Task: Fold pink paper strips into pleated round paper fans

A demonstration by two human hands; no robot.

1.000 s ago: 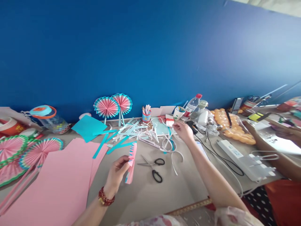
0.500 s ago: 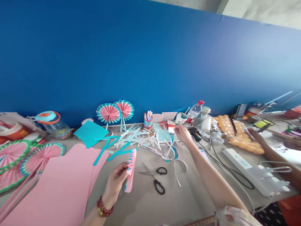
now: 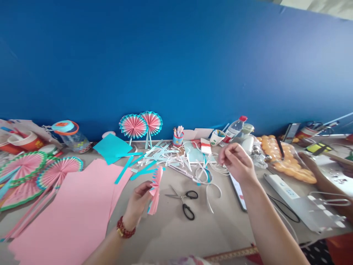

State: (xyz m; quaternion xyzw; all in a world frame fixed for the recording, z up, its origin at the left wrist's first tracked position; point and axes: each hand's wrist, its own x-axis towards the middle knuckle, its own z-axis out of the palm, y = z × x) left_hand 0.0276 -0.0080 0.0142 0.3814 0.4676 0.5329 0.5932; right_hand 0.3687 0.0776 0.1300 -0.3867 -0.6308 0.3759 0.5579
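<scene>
My left hand (image 3: pixel 140 202) pinches a pleated pink paper strip with blue edges, a folded paper fan (image 3: pixel 154 195), at its middle. The strip stands upright, its pleats slightly spread. My right hand (image 3: pixel 237 162) is raised over the table with its fingers curled together; what they hold, if anything, is too small to make out. Black-handled scissors (image 3: pixel 183 200) lie spread on the table between my hands. Beneath my right wrist, a phone (image 3: pixel 237 193) shows partly. Past the scissors lies a heap of white and blue paper strips (image 3: pixel 165 158).
Pink paper sheets (image 3: pixel 68 209) and finished fans (image 3: pixel 59 173) cover the left side. Two round fans (image 3: pixel 134 126) stand against the blue wall. A bottle (image 3: pixel 234 129), paper cup (image 3: pixel 217 137) and power strip (image 3: pixel 284 187) are right. Another person's arm (image 3: pixel 328 180) rests at far right.
My right hand has drawn back from beside the paper cup, toward me and to the right. My left hand still holds the pleated fan. The camera view has shifted slightly.
</scene>
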